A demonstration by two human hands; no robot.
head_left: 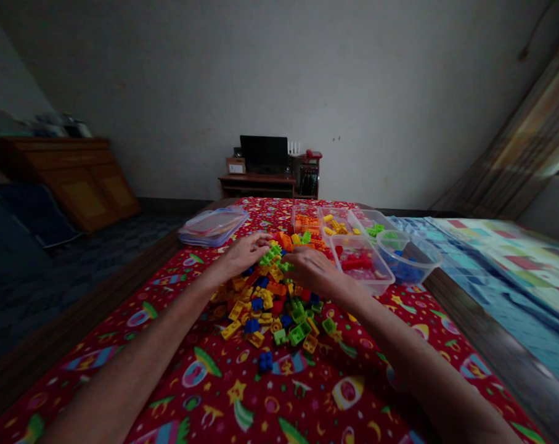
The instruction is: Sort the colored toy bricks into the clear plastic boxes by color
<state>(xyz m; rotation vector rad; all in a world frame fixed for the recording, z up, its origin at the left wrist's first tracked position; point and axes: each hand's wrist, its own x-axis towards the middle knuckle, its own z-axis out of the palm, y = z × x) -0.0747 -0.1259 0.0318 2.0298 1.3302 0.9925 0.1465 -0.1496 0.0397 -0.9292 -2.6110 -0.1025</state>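
Note:
A heap of small plastic building bricks point(270, 305) in yellow, orange, green, blue and red lies on a red patterned cloth point(279, 394). My left hand point(243, 251) rests on the far left of the heap, fingers curled over green bricks point(272, 253). My right hand point(312, 269) lies palm down on the far right of the heap, fingers bent toward the same green bricks. Whether either hand grips a brick is hidden.
Clear tubs stand at the far right: one with red bricks point(362, 264), a round bowl with blue ones point(406, 258), others with yellow point(337, 225), orange point(306, 222) and green point(376, 228). Stacked lids point(213, 225) lie far left. A desk with a monitor point(264, 154) stands by the wall.

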